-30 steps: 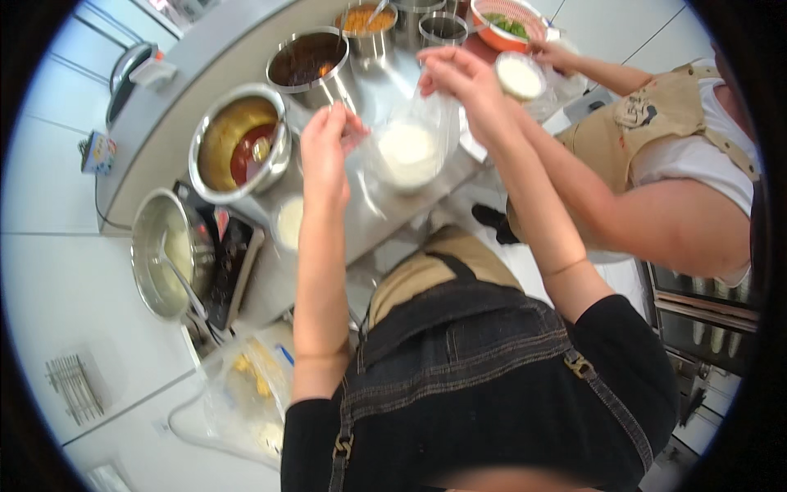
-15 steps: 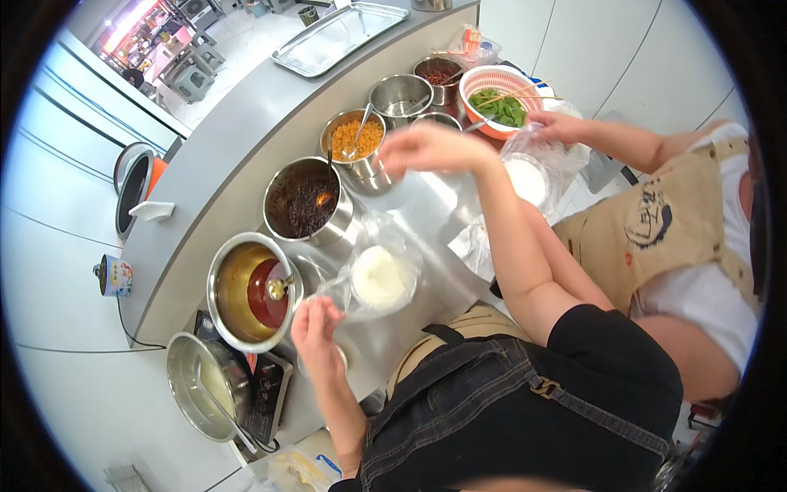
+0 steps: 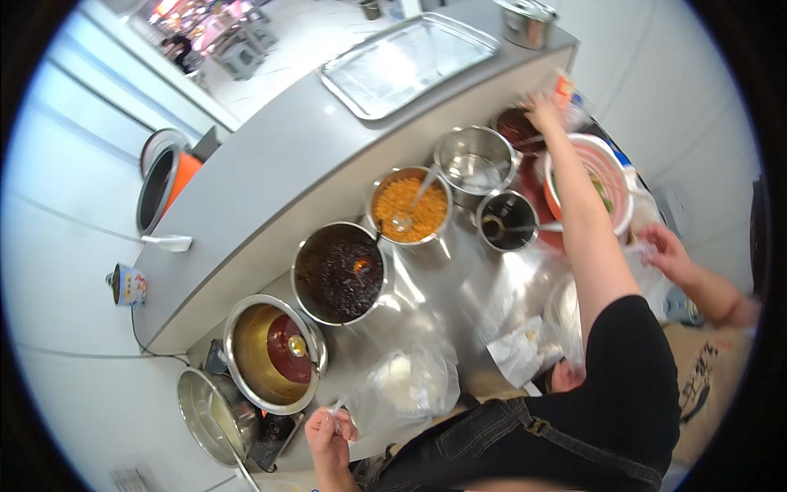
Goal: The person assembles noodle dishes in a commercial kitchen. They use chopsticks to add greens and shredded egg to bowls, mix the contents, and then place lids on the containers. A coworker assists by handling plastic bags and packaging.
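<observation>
My left hand (image 3: 328, 430) is at the near edge of the steel worktop, pinching the rim of a clear plastic bag (image 3: 406, 385) with something white inside. My right arm stretches far along the row of pots. My right hand (image 3: 541, 107) is over a dark red pot (image 3: 515, 127) at the far end; I cannot make out whether it grips anything. Between the hands stand a pot of dark sauce (image 3: 340, 271), a pot of orange bits (image 3: 410, 205) with a ladle, a steel pot (image 3: 475, 160) and a small dark pot (image 3: 507, 221).
Another person's hand (image 3: 668, 254) holds a clear bag at the right, beside a red bowl of greens (image 3: 611, 176). A pot of yellow-red liquid (image 3: 270, 353) and another pot (image 3: 213, 414) sit at lower left. A metal tray (image 3: 410, 61) lies on the raised grey counter.
My right hand has moved from above the orange pot out to the far dark red pot. My left hand has stayed on the bag while my view swung up along the counter.
</observation>
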`<control>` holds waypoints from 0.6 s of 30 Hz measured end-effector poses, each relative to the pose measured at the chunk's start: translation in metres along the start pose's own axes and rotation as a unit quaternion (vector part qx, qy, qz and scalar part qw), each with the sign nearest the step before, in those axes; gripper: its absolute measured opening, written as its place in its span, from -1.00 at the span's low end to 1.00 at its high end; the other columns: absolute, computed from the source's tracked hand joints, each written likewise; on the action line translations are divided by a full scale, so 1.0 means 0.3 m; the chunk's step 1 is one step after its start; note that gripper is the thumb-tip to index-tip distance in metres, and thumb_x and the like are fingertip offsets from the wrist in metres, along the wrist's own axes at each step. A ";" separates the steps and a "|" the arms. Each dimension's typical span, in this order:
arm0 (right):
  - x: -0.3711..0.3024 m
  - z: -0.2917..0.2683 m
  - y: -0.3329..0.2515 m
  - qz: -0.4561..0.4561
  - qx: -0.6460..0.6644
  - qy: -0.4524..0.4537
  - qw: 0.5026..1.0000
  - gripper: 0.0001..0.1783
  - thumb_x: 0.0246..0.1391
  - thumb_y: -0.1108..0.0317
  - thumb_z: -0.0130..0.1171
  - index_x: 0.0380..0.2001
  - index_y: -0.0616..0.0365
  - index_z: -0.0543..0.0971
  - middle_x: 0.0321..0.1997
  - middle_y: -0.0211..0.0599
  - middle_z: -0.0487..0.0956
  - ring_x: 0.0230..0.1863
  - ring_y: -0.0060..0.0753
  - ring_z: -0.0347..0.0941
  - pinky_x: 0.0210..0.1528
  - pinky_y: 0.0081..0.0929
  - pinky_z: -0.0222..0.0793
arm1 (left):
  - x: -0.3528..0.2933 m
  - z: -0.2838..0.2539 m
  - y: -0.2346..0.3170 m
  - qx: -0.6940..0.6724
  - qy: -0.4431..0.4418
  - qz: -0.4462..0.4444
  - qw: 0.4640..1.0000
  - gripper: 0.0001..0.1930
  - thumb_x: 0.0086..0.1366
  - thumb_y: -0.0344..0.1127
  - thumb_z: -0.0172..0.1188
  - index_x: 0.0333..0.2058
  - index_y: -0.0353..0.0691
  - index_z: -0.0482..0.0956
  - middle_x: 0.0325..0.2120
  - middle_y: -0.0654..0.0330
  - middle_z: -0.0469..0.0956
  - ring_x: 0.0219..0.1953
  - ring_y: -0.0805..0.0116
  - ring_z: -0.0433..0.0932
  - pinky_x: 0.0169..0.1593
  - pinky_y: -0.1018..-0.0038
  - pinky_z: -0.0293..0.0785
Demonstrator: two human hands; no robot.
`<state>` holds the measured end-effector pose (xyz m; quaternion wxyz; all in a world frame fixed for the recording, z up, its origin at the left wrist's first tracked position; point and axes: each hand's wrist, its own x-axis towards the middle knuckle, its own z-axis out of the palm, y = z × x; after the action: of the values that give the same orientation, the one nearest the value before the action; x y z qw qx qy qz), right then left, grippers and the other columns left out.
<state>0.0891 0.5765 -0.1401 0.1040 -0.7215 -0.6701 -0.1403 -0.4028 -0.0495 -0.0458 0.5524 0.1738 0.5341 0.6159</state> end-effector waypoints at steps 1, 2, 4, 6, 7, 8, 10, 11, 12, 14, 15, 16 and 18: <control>-0.047 -0.034 -0.122 0.006 0.028 -0.009 1.000 -0.46 -0.09 0.21 0.28 0.06 -0.24 0.51 0.19 -0.19 0.37 0.25 -0.04 0.23 0.20 -0.05 0.23 | -0.026 0.008 0.004 0.001 0.019 0.005 1.000 -0.65 0.31 -0.14 0.11 -0.42 -0.40 0.49 -0.69 0.15 0.41 -0.64 0.40 0.36 -0.53 0.49 0.30; -0.025 -0.023 -0.081 0.017 0.035 -0.004 0.999 -0.67 -0.06 0.20 0.23 -0.14 -0.20 0.63 0.16 -0.29 0.40 0.20 -0.10 0.27 0.15 -0.05 0.27 | -0.018 0.009 0.008 -0.001 0.007 0.005 1.000 -0.65 0.31 -0.14 0.11 -0.42 -0.40 0.49 -0.69 0.15 0.41 -0.64 0.40 0.36 -0.52 0.48 0.30; -0.056 -0.107 -0.141 0.002 0.046 0.094 0.994 -0.80 0.01 0.19 0.16 -0.29 -0.13 0.67 -0.06 -0.39 0.54 0.05 -0.19 0.41 0.02 -0.17 0.36 | -0.033 -0.002 0.009 -0.018 -0.008 0.005 1.000 -0.66 0.31 -0.15 0.11 -0.39 -0.40 0.50 -0.68 0.15 0.40 -0.63 0.38 0.35 -0.50 0.48 0.30; -0.041 -0.217 -0.166 -0.002 0.089 0.226 0.970 -0.79 0.07 0.14 0.13 -0.29 -0.11 0.66 -0.21 -0.40 0.59 -0.10 -0.20 0.48 -0.09 -0.23 0.39 | -0.031 0.015 0.024 -0.019 -0.027 0.036 0.999 -0.66 0.31 -0.14 0.11 -0.37 -0.39 0.50 -0.67 0.17 0.40 -0.62 0.39 0.35 -0.49 0.49 0.29; -0.042 -0.290 -0.188 0.004 0.133 0.298 0.945 -0.78 0.10 0.12 0.12 -0.30 -0.09 0.65 -0.28 -0.39 0.59 -0.18 -0.19 0.51 -0.14 -0.25 0.40 | -0.031 0.028 0.038 -0.017 -0.038 0.043 0.998 -0.66 0.31 -0.14 0.11 -0.36 -0.39 0.50 -0.67 0.17 0.39 -0.61 0.39 0.34 -0.49 0.50 0.28; -0.084 -0.400 -0.234 0.001 0.172 0.360 0.917 -0.76 0.13 0.09 0.10 -0.32 -0.07 0.65 -0.35 -0.38 0.60 -0.25 -0.18 0.53 -0.20 -0.28 0.40 | -0.046 0.020 0.026 -0.019 -0.035 0.033 0.999 -0.65 0.29 -0.11 0.14 -0.33 -0.38 0.50 -0.66 0.20 0.39 -0.60 0.41 0.35 -0.48 0.52 0.27; -0.206 -0.650 -0.371 0.066 0.372 0.379 0.845 -0.69 0.21 0.07 0.03 -0.36 0.03 0.62 -0.47 -0.27 0.58 -0.39 -0.15 0.53 -0.30 -0.25 0.37 | -0.043 0.003 0.018 -0.027 -0.052 0.029 0.998 -0.58 0.24 -0.04 0.20 -0.24 -0.38 0.50 -0.61 0.26 0.42 -0.58 0.51 0.35 -0.47 0.57 0.27; -0.298 -0.766 -0.462 0.047 0.444 0.417 0.792 -0.63 0.22 0.07 0.02 -0.41 0.15 0.60 -0.55 -0.25 0.58 -0.46 -0.24 0.54 -0.39 -0.34 0.36 | -0.061 -0.008 0.001 -0.029 -0.035 0.052 0.998 -0.52 0.24 -0.01 0.20 -0.16 -0.40 0.48 -0.56 0.28 0.44 -0.56 0.53 0.36 -0.46 0.58 0.28; -0.412 -0.912 -0.499 0.008 0.628 0.307 0.715 -0.64 0.20 0.15 0.06 -0.41 0.27 0.58 -0.47 -0.17 0.61 -0.49 -0.36 0.53 -0.44 -0.47 0.36 | -0.063 -0.013 0.003 -0.025 -0.072 0.078 0.994 -0.44 0.23 0.05 0.19 -0.09 -0.42 0.45 -0.54 0.30 0.44 -0.53 0.55 0.35 -0.44 0.60 0.26; -0.775 -1.175 -0.685 -0.122 0.807 0.219 0.535 -0.70 0.28 0.15 0.03 -0.31 0.18 0.55 -0.55 -0.40 0.58 -0.72 -0.79 0.25 -0.69 -0.79 0.12 | -0.089 -0.015 0.014 0.004 -0.061 0.081 0.995 -0.31 0.25 0.11 0.14 0.06 -0.47 0.36 -0.53 0.32 0.42 -0.48 0.57 0.32 -0.34 0.66 0.21; -0.971 -1.264 -0.747 -0.194 0.851 0.140 0.467 -0.70 0.31 0.19 -0.04 -0.22 0.22 0.52 -0.49 -0.28 0.59 -0.77 -0.78 0.23 -0.69 -0.81 0.15 | -0.102 -0.030 0.006 -0.010 -0.089 0.094 0.992 -0.30 0.28 0.07 0.11 0.12 -0.49 0.29 -0.51 0.30 0.41 -0.44 0.56 0.33 -0.30 0.65 0.23; -1.103 -1.249 -0.724 -0.081 0.821 0.125 0.552 -0.72 0.14 0.28 0.12 -0.41 0.36 0.54 -0.40 -0.07 0.61 -0.56 -0.44 0.50 -0.54 -0.61 0.35 | -0.111 -0.034 -0.006 -0.017 -0.107 0.098 0.989 -0.39 0.38 -0.03 -0.06 0.18 -0.47 0.22 -0.50 0.31 0.37 -0.45 0.55 0.31 -0.31 0.59 0.26; -1.400 -1.347 -0.831 -0.348 0.751 -0.120 0.549 -0.84 0.09 0.45 0.13 -0.36 0.39 0.54 -0.32 -0.03 0.62 -0.65 -0.45 0.45 -0.67 -0.60 0.39 | -0.130 -0.068 -0.027 -0.052 -0.121 0.104 0.986 -0.40 0.40 -0.06 -0.09 0.21 -0.44 0.17 -0.46 0.31 0.36 -0.39 0.55 0.32 -0.29 0.58 0.27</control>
<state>-0.2111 0.0660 0.0865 0.4691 -0.1015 -0.7365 0.4766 -0.4022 -0.0943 -0.0455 0.5539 0.2729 0.4099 0.6713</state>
